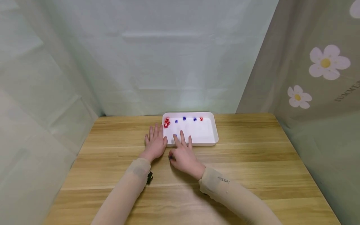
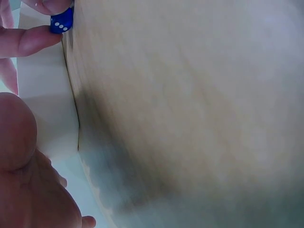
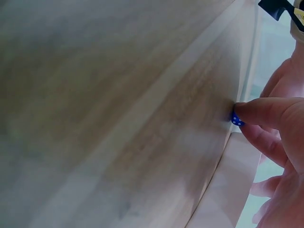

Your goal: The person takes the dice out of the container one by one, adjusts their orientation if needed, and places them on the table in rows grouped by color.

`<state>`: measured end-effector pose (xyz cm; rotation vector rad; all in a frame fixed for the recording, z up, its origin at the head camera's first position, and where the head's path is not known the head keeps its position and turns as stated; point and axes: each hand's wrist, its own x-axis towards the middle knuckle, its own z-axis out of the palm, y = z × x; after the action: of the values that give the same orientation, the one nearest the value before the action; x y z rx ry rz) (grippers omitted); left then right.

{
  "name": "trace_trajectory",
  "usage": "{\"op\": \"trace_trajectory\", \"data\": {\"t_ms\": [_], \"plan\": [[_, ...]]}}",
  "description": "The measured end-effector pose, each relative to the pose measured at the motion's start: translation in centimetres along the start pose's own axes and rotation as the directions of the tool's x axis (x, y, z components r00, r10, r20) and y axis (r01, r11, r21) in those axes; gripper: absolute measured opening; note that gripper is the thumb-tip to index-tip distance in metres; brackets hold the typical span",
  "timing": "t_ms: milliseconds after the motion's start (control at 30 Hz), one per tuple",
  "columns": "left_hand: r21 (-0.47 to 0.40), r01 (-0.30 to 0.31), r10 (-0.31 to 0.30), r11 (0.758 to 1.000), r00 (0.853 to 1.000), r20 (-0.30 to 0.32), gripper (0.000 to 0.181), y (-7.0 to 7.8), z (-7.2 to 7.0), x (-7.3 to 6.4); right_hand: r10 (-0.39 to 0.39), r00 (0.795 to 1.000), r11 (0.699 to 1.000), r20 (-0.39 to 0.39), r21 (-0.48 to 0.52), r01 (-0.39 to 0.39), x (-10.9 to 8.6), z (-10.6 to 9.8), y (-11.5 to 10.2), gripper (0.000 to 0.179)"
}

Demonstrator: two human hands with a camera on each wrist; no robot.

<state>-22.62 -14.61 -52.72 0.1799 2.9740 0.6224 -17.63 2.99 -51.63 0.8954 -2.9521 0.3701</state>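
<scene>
My right hand (image 1: 184,157) pinches a blue die (image 3: 236,119) between thumb and index finger, just in front of the tray's near side and low over the table. Its other fingers spread out over the white tray (image 1: 202,132). Partly hidden by one of those fingertips, another blue die (image 1: 175,135) lies in the tray. The left hand (image 1: 155,143) rests with straight, spread fingers at the tray's left end, thumb by the near left corner. In the left wrist view, white pips show on the pinched die (image 2: 61,22).
Several red dice (image 1: 167,122) cluster in the tray's far left corner. Along its far side lie three blue dice (image 1: 184,118) and a single red die (image 1: 201,118). The wooden table (image 1: 253,162) meets hanging cloth (image 1: 180,68) behind and at both sides.
</scene>
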Motion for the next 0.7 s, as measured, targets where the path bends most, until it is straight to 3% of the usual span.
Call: {"op": "trace_trajectory", "data": {"t_ms": [700], "plan": [[0.006, 0.008, -0.008, 1.0, 1.0, 0.005, 0.071, 0.0, -0.08, -0.05, 0.013, 1.0, 1.0, 0.013, 0.01, -0.013, 0.1, 0.0, 0.06, 0.009]]}}
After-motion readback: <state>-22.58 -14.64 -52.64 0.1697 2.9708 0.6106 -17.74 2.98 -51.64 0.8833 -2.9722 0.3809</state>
